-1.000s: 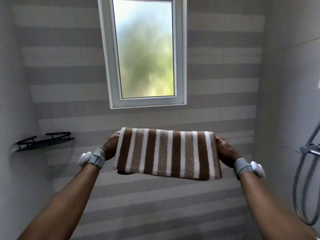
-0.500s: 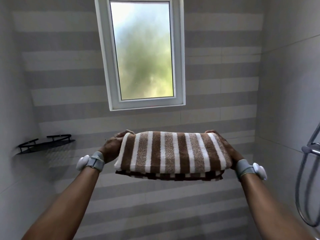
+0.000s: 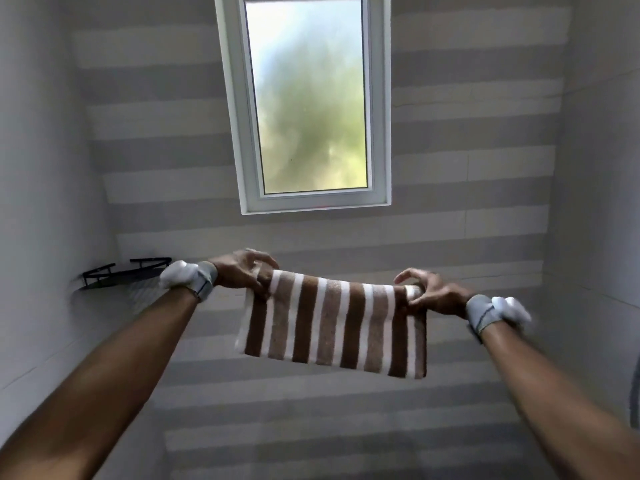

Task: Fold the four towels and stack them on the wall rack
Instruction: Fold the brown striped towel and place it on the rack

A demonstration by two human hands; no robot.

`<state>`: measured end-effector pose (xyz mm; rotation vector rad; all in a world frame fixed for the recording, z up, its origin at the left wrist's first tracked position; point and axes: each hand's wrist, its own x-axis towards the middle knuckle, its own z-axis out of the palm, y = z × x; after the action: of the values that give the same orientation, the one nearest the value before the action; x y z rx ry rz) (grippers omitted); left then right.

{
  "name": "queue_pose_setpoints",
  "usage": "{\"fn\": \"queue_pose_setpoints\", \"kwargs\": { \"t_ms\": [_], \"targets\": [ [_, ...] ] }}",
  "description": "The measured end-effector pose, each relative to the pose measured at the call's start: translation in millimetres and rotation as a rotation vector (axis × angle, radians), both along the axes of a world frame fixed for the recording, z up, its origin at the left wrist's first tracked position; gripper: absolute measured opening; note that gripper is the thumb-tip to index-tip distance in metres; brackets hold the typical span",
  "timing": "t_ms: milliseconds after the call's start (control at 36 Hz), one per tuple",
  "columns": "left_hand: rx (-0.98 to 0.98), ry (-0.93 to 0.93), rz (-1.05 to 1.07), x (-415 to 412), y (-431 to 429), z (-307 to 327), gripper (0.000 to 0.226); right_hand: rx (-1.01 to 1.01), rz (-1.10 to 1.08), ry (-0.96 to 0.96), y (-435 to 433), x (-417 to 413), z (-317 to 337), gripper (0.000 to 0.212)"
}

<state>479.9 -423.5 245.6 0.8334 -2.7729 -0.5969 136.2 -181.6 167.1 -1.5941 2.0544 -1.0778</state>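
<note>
A folded towel (image 3: 332,323) with brown, tan and white stripes hangs in the air in front of the tiled wall, below the window. My left hand (image 3: 242,273) pinches its upper left corner and my right hand (image 3: 427,294) pinches its upper right corner, so the towel drops down from its top edge. Both arms are stretched forward and up. A black wire corner rack (image 3: 121,273) is fixed to the wall at the left, just beyond my left wrist; it looks bare.
A white-framed frosted window (image 3: 308,102) sits high in the striped back wall. Plain tiled walls close in on the left and right. A sliver of shower hose (image 3: 635,386) shows at the right edge.
The towel lay flat across both hands half a second ago; now it hangs down from its top corners. My view has tilted upward and both hands have shifted their grip to the top edge.
</note>
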Motion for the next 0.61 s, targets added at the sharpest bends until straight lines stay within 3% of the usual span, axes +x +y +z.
{"fn": "queue_pose_setpoints", "kwargs": {
  "t_ms": [111, 167, 222, 306, 361, 444, 472, 528, 611],
  "targets": [
    [-0.147, -0.134, 0.142, -4, 14, 12, 0.015, 0.043, -0.161, 0.38, -26, 11, 16, 0.018],
    [-0.175, -0.155, 0.221, 1, 17, 16, 0.02, 0.019, -0.263, 0.492, -37, 29, 29, 0.009],
    [-0.204, -0.148, 0.299, 4, 18, 20, 0.022, -0.046, -0.325, 0.489, -44, 40, 39, 0.007],
    [-0.222, -0.003, 0.443, 23, 16, 42, 0.018, -0.143, -0.312, 0.308, -64, 51, 59, 0.011],
    [-0.074, 0.175, 0.529, 42, 16, 65, 0.022, -0.217, -0.216, 0.015, -75, 63, 79, 0.014],
    [0.118, 0.43, 0.595, 71, 35, 98, 0.007, -0.29, -0.014, -0.346, -87, 86, 108, 0.021],
    [0.128, 0.511, 0.58, 86, 41, 112, 0.016, -0.338, 0.072, -0.452, -93, 99, 119, 0.022],
    [0.186, 0.626, 0.502, 104, 58, 133, 0.024, -0.454, 0.178, -0.558, -105, 107, 134, 0.024],
    [0.102, 0.721, 0.485, 147, 75, 167, 0.026, -0.639, 0.253, -0.556, -128, 132, 163, 0.025]
  ]
}}
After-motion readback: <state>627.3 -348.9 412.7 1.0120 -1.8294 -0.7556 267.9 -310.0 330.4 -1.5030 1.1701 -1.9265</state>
